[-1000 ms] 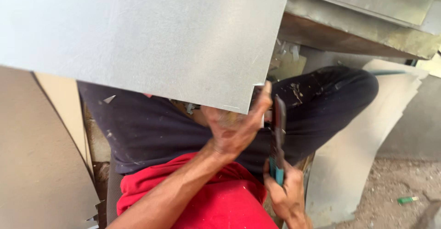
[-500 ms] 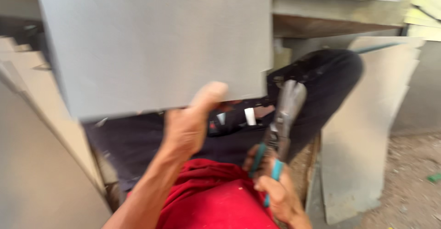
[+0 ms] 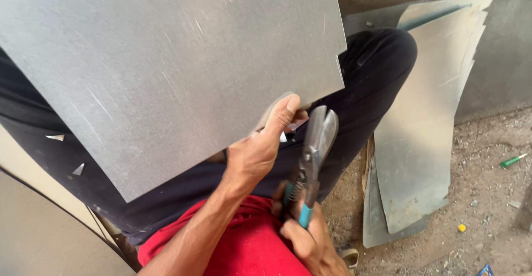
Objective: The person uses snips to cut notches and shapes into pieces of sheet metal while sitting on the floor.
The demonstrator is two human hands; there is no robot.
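A large grey metal sheet (image 3: 166,71) lies tilted across my lap and fills the upper left of the view. My left hand (image 3: 259,149) grips its lower edge, thumb pressed on top near the lower right corner. My right hand (image 3: 310,243) holds tin snips (image 3: 314,148) by their teal handles. The snips point upward, their jaws nearly closed just below and right of the sheet's edge, beside my left thumb. My black trousers (image 3: 377,71) and red shirt (image 3: 249,248) show underneath.
Several cut metal sheets (image 3: 421,143) lean at the right on a dirt floor (image 3: 487,209). A green object (image 3: 512,161) and a small yellow bit (image 3: 461,228) lie on the dirt. Small metal offcuts (image 3: 79,169) rest on my trousers. A beige board (image 3: 33,237) stands at the lower left.
The sheet has tilted and come nearer, covering more of the view. My left hand has shifted right along its lower edge, thumb now on top. The snips stay just below that edge.
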